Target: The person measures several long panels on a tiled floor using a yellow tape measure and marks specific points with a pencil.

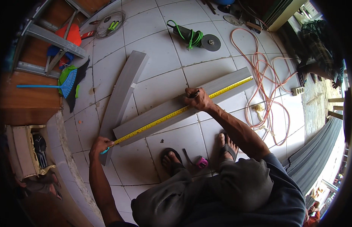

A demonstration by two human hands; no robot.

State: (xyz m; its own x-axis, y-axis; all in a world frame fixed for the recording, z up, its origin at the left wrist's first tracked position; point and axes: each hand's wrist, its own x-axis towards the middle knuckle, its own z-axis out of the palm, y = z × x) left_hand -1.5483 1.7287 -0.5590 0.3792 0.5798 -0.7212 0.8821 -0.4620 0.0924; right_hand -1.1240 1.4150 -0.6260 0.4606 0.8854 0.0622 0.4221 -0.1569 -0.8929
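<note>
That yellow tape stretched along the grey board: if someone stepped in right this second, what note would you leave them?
Left hand: pins the near end of the yellow tape measure at the lower left end of the grey board.
Right hand: holds a dark pencil on the board beside the tape, past its middle.
Things: the board lies flat on the white tiled floor, across a second grey board. The tape runs nearly its whole length. An angle grinder and an orange cable lie beyond.
Done: tape laid out.
Left: whether a mark is drawn cannot be seen; check under the pencil.
</note>
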